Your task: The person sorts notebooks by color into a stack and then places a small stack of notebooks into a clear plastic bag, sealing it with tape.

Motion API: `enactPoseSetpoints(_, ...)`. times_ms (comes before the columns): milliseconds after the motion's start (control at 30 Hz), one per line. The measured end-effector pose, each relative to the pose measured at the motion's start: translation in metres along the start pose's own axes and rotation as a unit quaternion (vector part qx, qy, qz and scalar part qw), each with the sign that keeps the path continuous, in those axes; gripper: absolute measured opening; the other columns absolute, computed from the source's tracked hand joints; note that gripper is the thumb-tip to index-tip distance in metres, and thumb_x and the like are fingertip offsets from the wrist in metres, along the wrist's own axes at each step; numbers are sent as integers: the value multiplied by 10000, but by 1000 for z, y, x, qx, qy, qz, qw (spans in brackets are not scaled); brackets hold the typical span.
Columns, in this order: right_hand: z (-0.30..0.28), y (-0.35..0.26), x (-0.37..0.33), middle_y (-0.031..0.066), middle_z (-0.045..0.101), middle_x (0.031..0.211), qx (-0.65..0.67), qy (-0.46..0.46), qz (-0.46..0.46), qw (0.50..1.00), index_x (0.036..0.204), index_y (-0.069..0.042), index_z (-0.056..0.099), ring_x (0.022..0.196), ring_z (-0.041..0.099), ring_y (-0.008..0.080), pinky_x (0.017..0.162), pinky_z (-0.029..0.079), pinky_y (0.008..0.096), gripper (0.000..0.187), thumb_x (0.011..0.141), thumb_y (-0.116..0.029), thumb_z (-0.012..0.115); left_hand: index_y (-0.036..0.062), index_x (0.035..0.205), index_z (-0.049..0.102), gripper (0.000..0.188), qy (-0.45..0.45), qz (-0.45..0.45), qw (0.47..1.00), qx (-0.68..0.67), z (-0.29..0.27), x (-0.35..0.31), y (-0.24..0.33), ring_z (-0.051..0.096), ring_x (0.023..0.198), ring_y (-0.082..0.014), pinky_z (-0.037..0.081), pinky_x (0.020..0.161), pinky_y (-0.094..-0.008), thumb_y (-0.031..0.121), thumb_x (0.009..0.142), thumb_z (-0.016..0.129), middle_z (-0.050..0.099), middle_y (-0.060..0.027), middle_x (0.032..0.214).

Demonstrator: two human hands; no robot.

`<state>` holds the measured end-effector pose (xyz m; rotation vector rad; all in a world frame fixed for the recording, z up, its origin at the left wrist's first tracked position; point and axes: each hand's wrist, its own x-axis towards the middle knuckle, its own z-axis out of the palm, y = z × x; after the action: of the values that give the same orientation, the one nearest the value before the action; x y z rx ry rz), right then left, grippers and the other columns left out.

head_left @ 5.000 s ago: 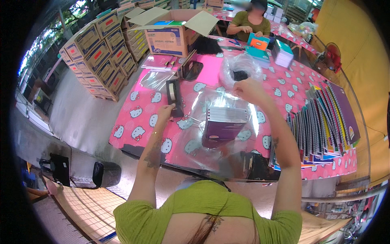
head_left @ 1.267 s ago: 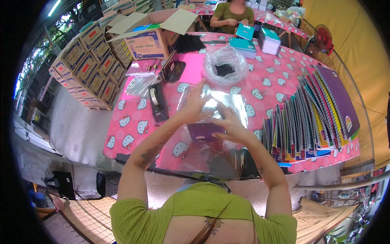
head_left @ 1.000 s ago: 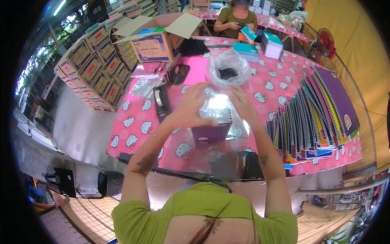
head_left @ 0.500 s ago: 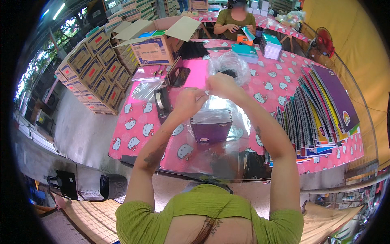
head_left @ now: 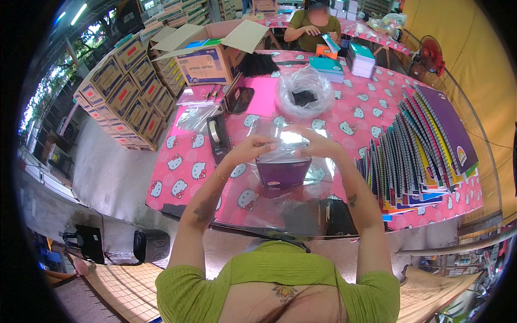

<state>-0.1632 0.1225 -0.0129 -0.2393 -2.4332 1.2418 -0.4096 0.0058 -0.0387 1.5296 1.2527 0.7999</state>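
Observation:
A stack of purple-covered notebooks stands in front of me on the table, wrapped in clear plastic film that shines over its top. At its left side, my left hand is closed with the film between thumb and fingers. My right hand arches over the far right of the stack, its thumb and fingers apart against the film. Left of the stack, a black tape dispenser rests near my left wrist. Beyond my hands sits a roll of clear plastic with a dark centre.
Fanned spiral notebooks lie on the right of the pink table. A phone leans behind the tape dispenser. An open carton stands at the back left. Across the table, a person handles small notebooks near teal stacks.
Both hands have come down and nearer me, from above the far side onto the notebook stack. They have moved apart, and the film now lies over the top. The plastic roll is uncovered.

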Motion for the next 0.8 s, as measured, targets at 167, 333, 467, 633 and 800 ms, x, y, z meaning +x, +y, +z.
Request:
enactPoseSetpoints(167,23,-24,-25,150,629,1166,-205,64,27,976,1259,-101,575,1100,575,351,909,481,408,565,744,-201,784,18,1165,631,447,134,218,900,353,23,-30,23,593,1084,-279,436,964,-392,328,850,700,622,-151,1199)
enactPoseSetpoints(333,34,-18,-28,100,657,1018,-216,94,-63,970,945,-59,679,934,623,301,799,506,394,224,736,-104,748,68,1076,669,332,183,273,859,392,40,-32,14,605,985,-304,484,847,-405,250,807,738,628,-159,1061)
enactPoseSetpoints(467,22,-12,-11,100,660,985,-228,14,43,973,910,-72,659,900,639,299,750,513,400,197,753,-156,745,67,1053,663,288,125,139,939,289,25,-24,28,606,860,-304,492,754,-415,157,790,740,608,-136,930)
enactPoseSetpoints(633,24,-17,10,93,684,910,-345,24,94,933,948,-76,630,818,658,294,700,509,389,298,751,-249,772,43,1128,600,438,185,37,901,390,36,2,30,602,811,-294,477,707,-387,220,764,768,602,-148,907)
enactPoseSetpoints(800,0,31,3,35,667,830,39,31,100,994,1058,-42,636,735,626,141,635,488,296,418,750,-260,814,21,1166,571,485,116,18,968,223,5,19,12,610,872,-230,463,712,-353,298,809,746,630,-106,959)
